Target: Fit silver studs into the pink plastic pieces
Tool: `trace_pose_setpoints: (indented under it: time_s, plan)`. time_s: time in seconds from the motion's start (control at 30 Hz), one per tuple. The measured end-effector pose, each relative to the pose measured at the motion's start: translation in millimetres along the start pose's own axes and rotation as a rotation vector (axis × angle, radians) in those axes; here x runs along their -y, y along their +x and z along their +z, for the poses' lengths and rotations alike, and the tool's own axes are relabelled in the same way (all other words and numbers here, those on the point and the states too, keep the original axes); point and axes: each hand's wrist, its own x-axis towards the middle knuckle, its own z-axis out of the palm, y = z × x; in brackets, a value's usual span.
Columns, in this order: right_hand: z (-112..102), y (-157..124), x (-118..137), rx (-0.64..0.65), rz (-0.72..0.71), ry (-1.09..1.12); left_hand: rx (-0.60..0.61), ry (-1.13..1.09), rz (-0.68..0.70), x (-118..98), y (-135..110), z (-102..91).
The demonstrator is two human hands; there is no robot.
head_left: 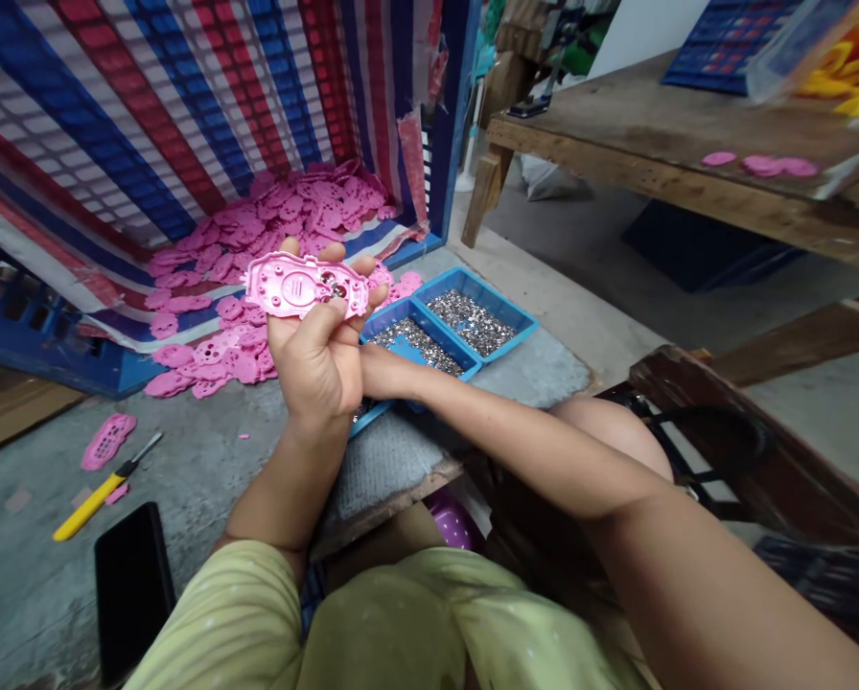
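My left hand (319, 355) is raised with its fingers closed round a pink plastic toy shell (304, 286), held flat side up; small metal bits sit in the shell near my thumb. My right hand (376, 372) reaches behind the left hand, over the near compartment of a blue tray (505, 311); its fingers are hidden. The tray holds small shiny metal parts (471, 320) in its compartments.
A heap of pink shells (286, 220) lies in a tarp-lined blue crate (48, 340) tipped on its side. On the concrete floor lie a yellow-handled knife (99, 491), a black phone (133, 586) and a loose pink shell (108, 440). A wooden bench (674, 168) stands at right.
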Motion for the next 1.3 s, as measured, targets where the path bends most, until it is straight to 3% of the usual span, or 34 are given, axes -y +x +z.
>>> trace_pose_setpoints:
  time_s: [0.1, 0.17, 0.27, 0.33, 0.5, 0.67, 0.83, 1.1, 1.3]
  plan:
    - [-21, -2, 13, 0.187, 0.081, 0.010, 0.026, -0.049, 0.000, 2, 1, 0.3]
    - [-37, -7, 22, 0.212, 0.216, 0.112, 0.029, -0.083, -0.005, 4, 1, 1.1]
    - [-60, -19, 29, 0.129, 0.444, 0.388, 0.003, -0.105, -0.007, 8, 2, 4.0]
    - [-74, -27, 29, 0.026, 0.485, 0.499, -0.019, -0.114, -0.010, 13, 2, 6.6]
    - [-110, -40, 33, -0.213, 0.407, 0.553, -0.031, -0.145, -0.116, 32, 3, 11.5]
    - [-133, -44, 46, -0.311, 0.270, 0.485, -0.036, -0.137, -0.369, 52, 1, 13.0]
    - [-132, -46, 42, -0.203, 0.183, 0.345, 0.020, -0.135, -0.521, 63, -4, 14.8]
    - [-127, -48, 34, -0.123, 0.106, 0.121, -0.005, -0.118, -0.500, 61, -3, 15.6]
    - [-130, -48, 38, -0.147, 0.049, -0.054, 0.015, -0.087, -0.513, 57, -4, 17.1]
